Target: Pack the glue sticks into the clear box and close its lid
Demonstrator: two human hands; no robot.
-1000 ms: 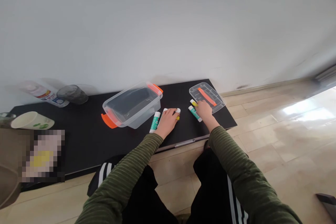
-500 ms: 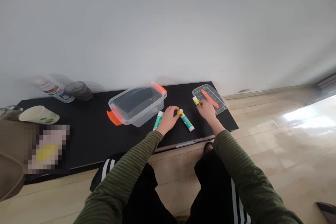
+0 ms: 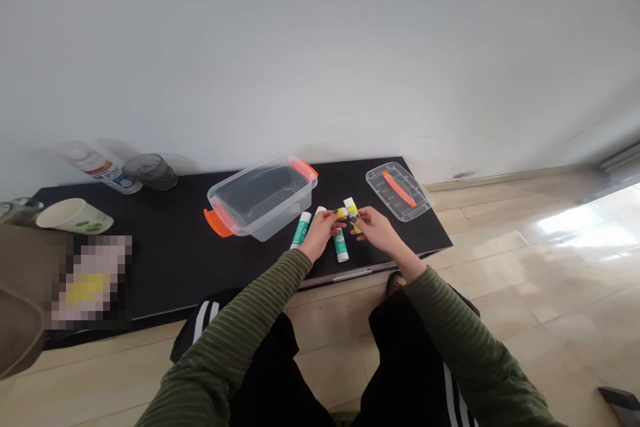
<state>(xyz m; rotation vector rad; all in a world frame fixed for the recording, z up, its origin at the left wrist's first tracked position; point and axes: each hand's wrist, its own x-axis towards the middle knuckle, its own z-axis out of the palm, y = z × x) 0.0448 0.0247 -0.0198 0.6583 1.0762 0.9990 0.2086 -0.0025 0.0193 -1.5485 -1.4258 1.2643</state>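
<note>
My left hand (image 3: 320, 235) is closed on a small yellow glue stick (image 3: 341, 213), its white end pointing right. Facing it, my right hand (image 3: 377, 230) grips another yellow glue stick (image 3: 351, 207), white cap up and tilted. The two sticks are close together above the black table (image 3: 210, 280). Below my hands lies a green-and-white glue stick (image 3: 341, 248), its far end hidden by my left fingers. Left of my left hand rests another green-and-white glue stick (image 3: 301, 229). Behind the same hand shows the white top of a further stick, mostly covered.
A clear plastic box (image 3: 260, 203) with orange handles stands open behind my left hand. Its clear lid (image 3: 400, 191) lies at the table's right end. At left are a paper cup (image 3: 75, 215), a dark glass (image 3: 153, 172), a white bottle (image 3: 103, 168) and a blurred-out item (image 3: 93, 280).
My right hand has moved left from the lid with its yellow glue stick, up to my left hand. The left now holds its yellow stick raised, and the green stick below has turned.
</note>
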